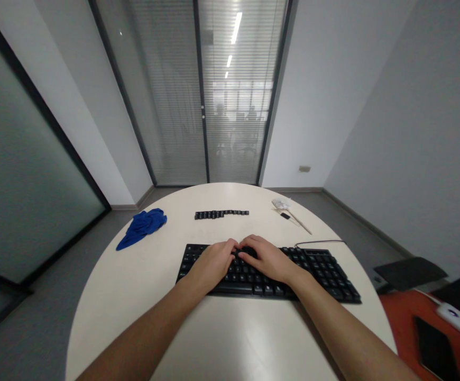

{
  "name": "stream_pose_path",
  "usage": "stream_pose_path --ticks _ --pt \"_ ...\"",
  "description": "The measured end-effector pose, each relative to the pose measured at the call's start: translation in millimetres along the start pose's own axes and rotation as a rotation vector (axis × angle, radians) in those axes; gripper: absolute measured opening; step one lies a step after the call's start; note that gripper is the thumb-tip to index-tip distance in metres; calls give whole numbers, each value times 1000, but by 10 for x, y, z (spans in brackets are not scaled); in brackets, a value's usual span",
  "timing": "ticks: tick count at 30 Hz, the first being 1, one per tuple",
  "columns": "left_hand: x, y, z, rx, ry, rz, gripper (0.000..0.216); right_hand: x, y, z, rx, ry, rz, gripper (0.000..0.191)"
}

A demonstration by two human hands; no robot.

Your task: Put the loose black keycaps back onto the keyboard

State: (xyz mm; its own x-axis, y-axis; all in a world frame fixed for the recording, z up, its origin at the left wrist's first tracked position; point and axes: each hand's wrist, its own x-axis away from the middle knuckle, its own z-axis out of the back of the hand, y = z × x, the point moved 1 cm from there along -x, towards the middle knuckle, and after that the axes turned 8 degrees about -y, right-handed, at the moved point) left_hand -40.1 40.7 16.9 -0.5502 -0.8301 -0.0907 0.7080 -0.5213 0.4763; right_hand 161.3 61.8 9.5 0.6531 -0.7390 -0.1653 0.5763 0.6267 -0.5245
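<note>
A black keyboard (233,287) lies across the near part of the round table. My left hand (213,263) rests over its upper left-middle keys, fingers drawn together and pointing inward. Close beside it, my right hand (267,259) bends over the same keys with curled fingers. The fingertips of both hands meet near the back rows; whatever they grip there is too small or hidden to make out. Beyond the keyboard, loose black keycaps (209,215) stand lined up in rows on the table.
A crumpled blue cloth (145,226) lies on the left of the pale table (111,301). At the back right are a thin wooden stick (299,221), a small black piece (285,216) and a whitish clump (281,204). An orange seat (402,323) at right bears a phone (436,346).
</note>
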Motion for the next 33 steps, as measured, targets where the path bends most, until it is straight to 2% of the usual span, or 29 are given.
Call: stream_pose_path --ticks 3,6,10,15,20,25,28,33 --pt "14 5 -36 -41 -12 33 34 -9 -42 37 -10 -1 78 14" --pt "13 -4 -66 -45 11 68 48 -7 -73 62 -30 -27 141 20" --pt "1 -11 -55 51 24 80 54 -7 -86 70 -14 -75 171 25" --pt "3 -39 31 150 16 65 53 -8 -90 77 16 -69 164 26" --pt "0 -84 91 167 56 121 45 0 -94 74 15 -62 145 26" --pt "-11 -143 27 43 247 112 25 -2 -76 58 -14 -43 138 23" --pt "-23 -214 -45 -23 317 93 26 -8 -56 43 -36 -43 140 21" --pt "-50 -311 -105 -16 263 157 31 -12 -37 26 -19 -31 126 21"
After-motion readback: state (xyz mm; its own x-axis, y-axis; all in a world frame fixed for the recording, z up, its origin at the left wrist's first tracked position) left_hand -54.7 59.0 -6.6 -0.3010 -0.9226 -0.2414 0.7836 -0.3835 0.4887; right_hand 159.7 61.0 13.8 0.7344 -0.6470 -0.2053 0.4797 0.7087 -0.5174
